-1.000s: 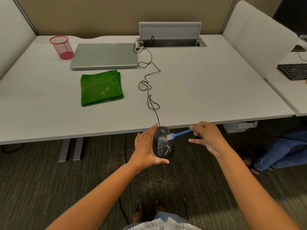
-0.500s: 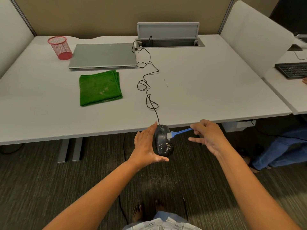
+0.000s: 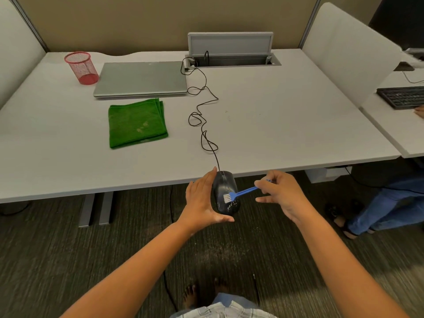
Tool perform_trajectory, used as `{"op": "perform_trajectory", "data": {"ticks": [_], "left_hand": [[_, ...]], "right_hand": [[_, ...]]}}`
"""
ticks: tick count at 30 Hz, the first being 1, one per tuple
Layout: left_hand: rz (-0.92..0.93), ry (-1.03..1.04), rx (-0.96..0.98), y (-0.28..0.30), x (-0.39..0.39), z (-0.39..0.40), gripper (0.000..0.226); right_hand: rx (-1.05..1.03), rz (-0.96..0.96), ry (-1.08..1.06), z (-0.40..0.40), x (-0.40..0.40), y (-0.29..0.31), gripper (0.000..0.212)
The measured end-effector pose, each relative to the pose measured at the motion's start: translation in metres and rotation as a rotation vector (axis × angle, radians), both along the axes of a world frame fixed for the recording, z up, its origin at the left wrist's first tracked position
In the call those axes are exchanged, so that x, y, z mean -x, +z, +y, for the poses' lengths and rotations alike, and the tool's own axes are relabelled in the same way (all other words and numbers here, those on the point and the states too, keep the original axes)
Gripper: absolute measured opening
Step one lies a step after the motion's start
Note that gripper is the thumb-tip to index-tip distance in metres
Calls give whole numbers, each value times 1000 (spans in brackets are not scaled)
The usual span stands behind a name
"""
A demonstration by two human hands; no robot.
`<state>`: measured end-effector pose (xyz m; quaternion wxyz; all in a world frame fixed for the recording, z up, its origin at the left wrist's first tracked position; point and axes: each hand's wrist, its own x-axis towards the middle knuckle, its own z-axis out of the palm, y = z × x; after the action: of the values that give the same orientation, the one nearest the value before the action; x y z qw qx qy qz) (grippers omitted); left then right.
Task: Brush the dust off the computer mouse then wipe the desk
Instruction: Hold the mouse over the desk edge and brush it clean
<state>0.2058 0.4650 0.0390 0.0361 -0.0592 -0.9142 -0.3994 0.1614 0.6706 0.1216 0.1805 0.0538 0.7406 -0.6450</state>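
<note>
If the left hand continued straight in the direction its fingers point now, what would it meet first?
The left hand points forward and up in the picture, toward the desk. It would probably meet the desk's front edge first, close to where the mouse cable crosses it. The hand's height relative to that edge is unclear.

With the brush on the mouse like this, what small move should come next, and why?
Probably sweep the blue brush down toward the mouse's near end: pale dust specks sit just below the bristles, and the left hand holds the mouse off the desk edge, over the floor.
</note>
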Motion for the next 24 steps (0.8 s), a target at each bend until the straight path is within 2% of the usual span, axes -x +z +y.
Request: {"op": "perform_trajectory", "data": {"ticks": [7, 15, 24], "left_hand": [[-7, -1, 13, -1, -1, -1, 128], [-16, -2, -9, -1, 0, 3, 126], [12, 17, -20, -3, 0, 2, 127]], "right_hand": [[19, -43, -122, 20, 5, -3, 26], [65, -22, -41, 2, 1, -4, 24], [34, -81, -145, 26, 6, -9, 31]]}}
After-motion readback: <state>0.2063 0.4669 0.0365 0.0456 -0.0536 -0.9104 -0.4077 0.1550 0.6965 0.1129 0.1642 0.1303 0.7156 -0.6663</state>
